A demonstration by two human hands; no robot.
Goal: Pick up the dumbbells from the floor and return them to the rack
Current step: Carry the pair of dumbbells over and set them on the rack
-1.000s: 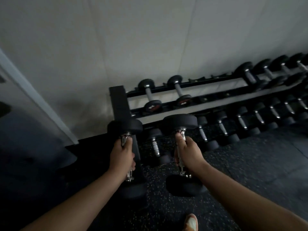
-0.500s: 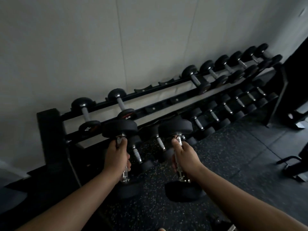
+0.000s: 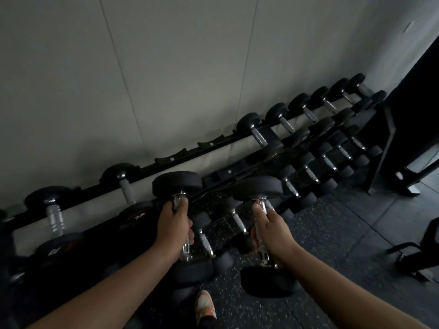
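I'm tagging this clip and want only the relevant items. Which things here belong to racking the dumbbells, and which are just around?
Part of the job:
- left hand gripping the left dumbbell
- right hand gripping the right dumbbell
- rack with empty top-tier cradles

Just around:
- racked dumbbells
- shoe
- dark frame

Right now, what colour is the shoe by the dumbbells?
White with orange trim, the shoe shows best in the head view.

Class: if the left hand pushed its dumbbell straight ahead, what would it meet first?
Probably the rack's top tier front rail, at the empty saddles; the left hand holds its dumbbell close before it, though depth is unclear.
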